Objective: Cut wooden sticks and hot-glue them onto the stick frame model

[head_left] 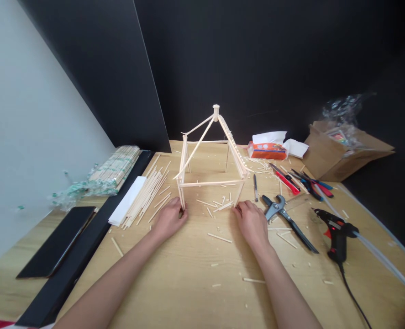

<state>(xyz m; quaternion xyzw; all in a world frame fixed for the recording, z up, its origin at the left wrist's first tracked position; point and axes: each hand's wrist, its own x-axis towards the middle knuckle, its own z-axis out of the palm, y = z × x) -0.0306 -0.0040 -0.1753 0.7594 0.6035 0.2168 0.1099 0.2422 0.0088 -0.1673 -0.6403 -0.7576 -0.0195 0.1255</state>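
Observation:
A small house frame made of thin wooden sticks (209,184) stands upright on the wooden table. Its sloping roof sticks meet at a short bundled peak, and the right slope carries a row of short pieces. My left hand (170,218) pinches the foot of the front left leg. At the foot of the front right leg, my right hand (252,221) has its fingers closed around the stick. Cut stick pieces (219,205) lie scattered under and in front of the frame.
Loose sticks (147,194) lie on white paper at left, near wrapped stick bundles (115,169) and a black phone-like slab (56,242). On the right are pliers (287,219), a glue gun (337,233), a red cutter (286,179), a tissue pack (267,150) and a paper bag (342,155).

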